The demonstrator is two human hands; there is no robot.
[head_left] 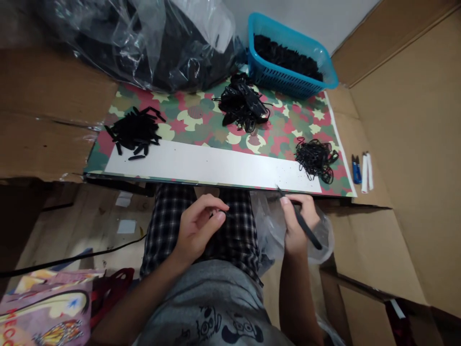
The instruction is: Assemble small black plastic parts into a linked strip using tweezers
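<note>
**Where are the hands?**

Low in the middle of the frame, apart from each other, above a lap in plaid trousers (169,206). The left hand (198,228) has its thumb and fingers pinched on a dark bit (224,212), too small to make out. The right hand (298,223) is clamped on black tweezers (305,226), their tip pointing up and left toward the edge of a board (212,179).

**What's right by them?**

A clear plastic bag (326,240) bunches under the right hand. Past the hands, the board carries a white strip (212,163) on camouflage-patterned paper (201,108).

**And the black stuff?**

There are three piles on the paper. Black strips (135,129) sit at the left end, touching the white strip, a black tangle (243,102) lies upper middle, and thin black loops (316,158) lie at the right, partly on the white strip.

**Anything further out?**

A blue basket (288,60) of black pieces sits at the upper right, touching the paper's far edge. A plastic sack (144,43) of something black fills the upper left. Blue-handled snips (356,169) lie on cardboard (403,144) just right of the board, beside two white tubes (366,171).
</note>
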